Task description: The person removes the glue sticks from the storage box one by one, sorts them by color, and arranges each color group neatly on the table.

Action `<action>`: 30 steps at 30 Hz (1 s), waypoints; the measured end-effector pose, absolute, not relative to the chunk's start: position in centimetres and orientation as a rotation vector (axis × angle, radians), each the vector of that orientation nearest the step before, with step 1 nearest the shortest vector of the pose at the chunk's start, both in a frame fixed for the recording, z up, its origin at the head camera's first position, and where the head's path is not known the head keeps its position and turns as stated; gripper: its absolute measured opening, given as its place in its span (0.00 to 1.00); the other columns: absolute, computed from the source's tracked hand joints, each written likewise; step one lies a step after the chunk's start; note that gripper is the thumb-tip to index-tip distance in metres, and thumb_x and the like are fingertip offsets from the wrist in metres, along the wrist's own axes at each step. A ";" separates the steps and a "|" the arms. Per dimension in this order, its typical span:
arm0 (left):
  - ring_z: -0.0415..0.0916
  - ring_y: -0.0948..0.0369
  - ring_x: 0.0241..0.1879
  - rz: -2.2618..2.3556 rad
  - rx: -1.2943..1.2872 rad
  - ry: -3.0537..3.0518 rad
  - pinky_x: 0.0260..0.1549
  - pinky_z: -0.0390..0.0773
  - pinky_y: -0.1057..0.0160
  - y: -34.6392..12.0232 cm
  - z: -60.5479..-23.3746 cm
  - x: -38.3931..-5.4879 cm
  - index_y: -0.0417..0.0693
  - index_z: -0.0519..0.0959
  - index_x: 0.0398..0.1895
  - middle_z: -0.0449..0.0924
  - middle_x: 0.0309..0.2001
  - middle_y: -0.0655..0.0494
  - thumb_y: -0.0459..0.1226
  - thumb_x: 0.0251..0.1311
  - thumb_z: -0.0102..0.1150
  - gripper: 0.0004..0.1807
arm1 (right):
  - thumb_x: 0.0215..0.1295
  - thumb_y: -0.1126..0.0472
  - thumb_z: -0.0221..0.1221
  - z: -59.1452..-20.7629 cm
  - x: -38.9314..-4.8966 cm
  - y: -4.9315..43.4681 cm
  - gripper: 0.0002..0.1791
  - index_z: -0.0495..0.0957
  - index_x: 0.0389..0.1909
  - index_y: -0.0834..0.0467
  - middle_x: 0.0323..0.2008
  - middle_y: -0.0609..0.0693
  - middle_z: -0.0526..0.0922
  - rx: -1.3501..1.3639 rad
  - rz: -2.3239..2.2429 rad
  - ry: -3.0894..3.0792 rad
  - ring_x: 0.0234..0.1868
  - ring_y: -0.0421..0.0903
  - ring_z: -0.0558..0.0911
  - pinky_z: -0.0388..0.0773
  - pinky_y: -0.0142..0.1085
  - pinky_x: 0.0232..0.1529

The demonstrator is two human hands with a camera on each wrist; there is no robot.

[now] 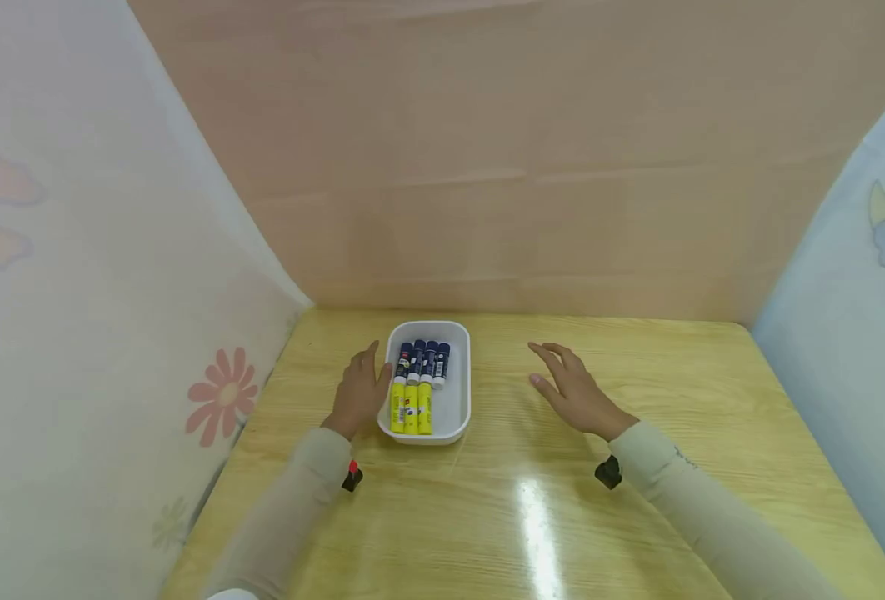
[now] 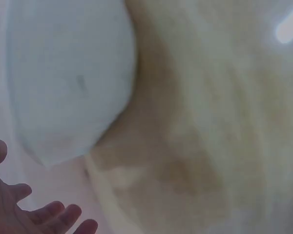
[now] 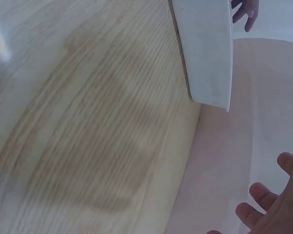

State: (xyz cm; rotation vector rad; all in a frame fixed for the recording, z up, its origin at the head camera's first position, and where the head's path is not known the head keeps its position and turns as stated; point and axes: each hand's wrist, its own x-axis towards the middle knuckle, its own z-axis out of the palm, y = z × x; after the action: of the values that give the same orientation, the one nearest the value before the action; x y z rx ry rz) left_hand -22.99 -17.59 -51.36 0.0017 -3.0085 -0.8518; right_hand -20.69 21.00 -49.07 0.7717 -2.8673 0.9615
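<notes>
A white plastic tray (image 1: 454,408) holds several dark blue glue sticks (image 1: 429,362) with white ends in its back part. Three yellow glue sticks (image 1: 411,409) lie side by side in front of them. My left hand (image 1: 360,390) is at the tray's left side, fingers spread and thumb right by the rim. Apart from the tray on its right, my right hand (image 1: 579,398) hovers over the table with nothing in it. Both wrist views show the tray's outer wall (image 2: 73,73) (image 3: 205,48) and loosely spread fingers.
The wooden table (image 1: 682,433) carries the tray towards its back left. A plain brown-pink sheet (image 1: 532,167) hangs behind it. Pale walls with a red flower decoration (image 1: 225,396) stand at the left and right. Black wrist devices (image 1: 608,472) show under both sleeves.
</notes>
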 end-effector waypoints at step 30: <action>0.70 0.48 0.57 -1.112 0.045 -3.041 0.60 0.64 0.42 -18.1 -54.8 -23.4 0.69 0.45 0.78 0.67 0.65 0.41 0.49 0.76 0.32 0.30 | 0.76 0.40 0.38 -48.6 -23.0 13.9 0.37 0.48 0.77 0.58 0.70 0.60 0.56 0.723 1.555 -2.855 0.69 0.61 0.59 0.58 0.62 0.62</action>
State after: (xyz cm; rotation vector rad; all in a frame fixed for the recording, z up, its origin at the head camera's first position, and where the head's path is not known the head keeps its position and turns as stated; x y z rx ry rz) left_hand -23.39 -18.12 -54.82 0.0445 -3.0415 -1.1116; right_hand -23.04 13.90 -48.61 0.7235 -2.8552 1.5552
